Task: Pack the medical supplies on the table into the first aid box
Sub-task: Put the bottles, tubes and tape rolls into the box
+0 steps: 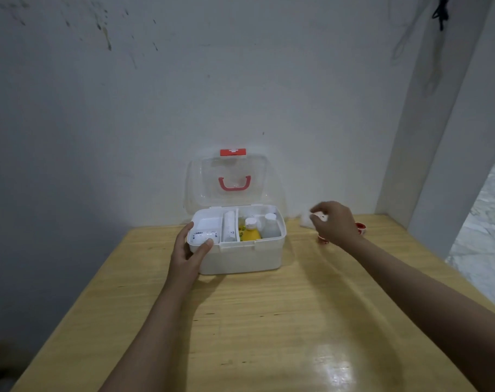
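A white first aid box [240,258] stands open at the back of the wooden table, its clear lid [232,179] with a red handle raised against the wall. Inside are a yellow bottle [250,232], a white bottle [270,224], a white roll [229,226] and a small packet [205,236]. My left hand [188,251] grips the box's front left corner, thumb on the rim. My right hand [332,223] hovers to the right of the box with its fingers pinched on a small white item [321,217]. A white packet [305,220] lies just behind that hand.
Two small red-and-white round items [362,228] [322,240] lie on the table by my right hand. The wooden table [269,321] stretches toward me. A wall stands right behind the box, and a pillar rises at the right.
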A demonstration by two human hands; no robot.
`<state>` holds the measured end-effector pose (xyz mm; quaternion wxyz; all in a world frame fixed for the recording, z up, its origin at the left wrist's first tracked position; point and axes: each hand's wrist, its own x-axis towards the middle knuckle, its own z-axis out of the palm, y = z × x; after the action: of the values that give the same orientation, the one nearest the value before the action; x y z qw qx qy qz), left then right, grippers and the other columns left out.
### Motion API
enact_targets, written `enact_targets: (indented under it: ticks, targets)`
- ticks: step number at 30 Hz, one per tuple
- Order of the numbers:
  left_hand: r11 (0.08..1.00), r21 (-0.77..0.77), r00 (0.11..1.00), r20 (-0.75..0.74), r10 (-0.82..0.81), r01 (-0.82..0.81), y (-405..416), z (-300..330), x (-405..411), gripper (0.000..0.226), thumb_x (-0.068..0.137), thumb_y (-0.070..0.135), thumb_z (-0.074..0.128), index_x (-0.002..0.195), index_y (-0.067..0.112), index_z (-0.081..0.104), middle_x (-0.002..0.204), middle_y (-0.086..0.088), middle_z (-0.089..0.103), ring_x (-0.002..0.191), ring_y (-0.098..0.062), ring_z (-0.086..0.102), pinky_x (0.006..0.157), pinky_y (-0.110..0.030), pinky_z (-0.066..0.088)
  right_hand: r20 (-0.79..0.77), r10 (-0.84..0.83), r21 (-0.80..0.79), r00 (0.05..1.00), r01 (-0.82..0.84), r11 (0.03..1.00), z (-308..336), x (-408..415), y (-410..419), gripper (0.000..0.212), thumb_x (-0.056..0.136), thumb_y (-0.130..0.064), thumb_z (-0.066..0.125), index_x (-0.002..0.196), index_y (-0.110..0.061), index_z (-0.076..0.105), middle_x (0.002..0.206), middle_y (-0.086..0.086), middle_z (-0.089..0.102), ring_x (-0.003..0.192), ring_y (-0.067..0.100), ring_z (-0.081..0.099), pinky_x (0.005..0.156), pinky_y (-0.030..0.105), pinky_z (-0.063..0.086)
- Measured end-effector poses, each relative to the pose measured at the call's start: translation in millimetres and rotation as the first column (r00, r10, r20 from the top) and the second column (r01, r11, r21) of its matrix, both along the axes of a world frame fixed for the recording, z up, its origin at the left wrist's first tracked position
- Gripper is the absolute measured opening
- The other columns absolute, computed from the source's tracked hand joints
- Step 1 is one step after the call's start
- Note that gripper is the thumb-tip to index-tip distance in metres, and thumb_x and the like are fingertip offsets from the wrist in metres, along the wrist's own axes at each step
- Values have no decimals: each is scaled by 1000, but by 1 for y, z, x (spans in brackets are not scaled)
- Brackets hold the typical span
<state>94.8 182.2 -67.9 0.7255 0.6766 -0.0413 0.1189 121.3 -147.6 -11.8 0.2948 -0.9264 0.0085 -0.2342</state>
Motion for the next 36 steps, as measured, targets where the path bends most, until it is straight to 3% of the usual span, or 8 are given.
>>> enact_targets:
  ticks: [5, 10, 14, 18, 21, 29, 36]
  targets:
    - [1000, 1, 1000, -5, 2, -2, 1, -3, 2, 76, 63, 50, 76, 131, 44, 45, 139, 7, 49, 120, -18, 55, 96, -50, 49, -158, -249, 0, 956, 252, 968, -52, -5, -70, 36, 84, -22, 60, 119, -15, 60, 124, 16, 56, 112, 34, 54, 94, 43, 47]
    - [999, 39, 1000, -12, 19, -18, 1, -5, 4, 70, 63, 51, 73, 127, 49, 45, 137, 7, 49, 120, -20, 54, 94, -52, 49, -207, -239, -34, 949, 238, 971, -65, 0, -96, 47, 86, -28, 57, 131, -17, 50, 139, 12, 47, 123, 36, 46, 100, 48, 43]
    - [999, 46, 1000, -12, 16, -16, 0, -4, 3, 71, 64, 51, 72, 128, 49, 44, 137, 8, 50, 119, -18, 55, 95, -51, 49, -279, -265, -196, 923, 215, 957, -66, 6, -99, 50, 89, -38, 51, 136, -25, 44, 146, 2, 42, 125, 35, 43, 97, 47, 41]
    - [998, 56, 1000, -9, 21, -20, 0, -4, 3, 67, 66, 51, 72, 127, 51, 43, 137, 9, 49, 119, -19, 55, 95, -51, 49, -243, -249, -174, 938, 210, 962, -68, 3, -91, 47, 88, -38, 54, 131, -21, 50, 138, 3, 49, 120, 35, 45, 94, 45, 41]
    - [998, 59, 1000, 1, 21, -21, 0, -5, 3, 58, 79, 39, 70, 129, 50, 41, 138, 6, 47, 118, -20, 55, 94, -51, 49, -176, -191, -123, 966, 171, 978, -72, -4, -80, 46, 85, -41, 58, 127, -21, 54, 128, 7, 54, 115, 36, 49, 92, 45, 43]
    - [998, 64, 1000, 5, 18, -18, -1, -3, 1, 52, 80, 38, 69, 118, 60, 44, 140, 3, 46, 119, -23, 54, 93, -53, 50, -114, -64, 25, 991, 67, 997, -68, -9, -42, 33, 78, -50, 64, 109, -38, 66, 103, 1, 56, 100, 22, 56, 85, 37, 50]
    - [998, 67, 1000, 6, 10, -11, -1, -1, -2, 58, 71, 47, 72, 119, 60, 43, 141, 3, 45, 119, -22, 53, 92, -51, 51, -93, -91, 157, 991, 105, 982, -70, 1, -30, 16, 75, -35, 76, 85, -22, 74, 93, -2, 51, 100, 27, 56, 84, 40, 51]
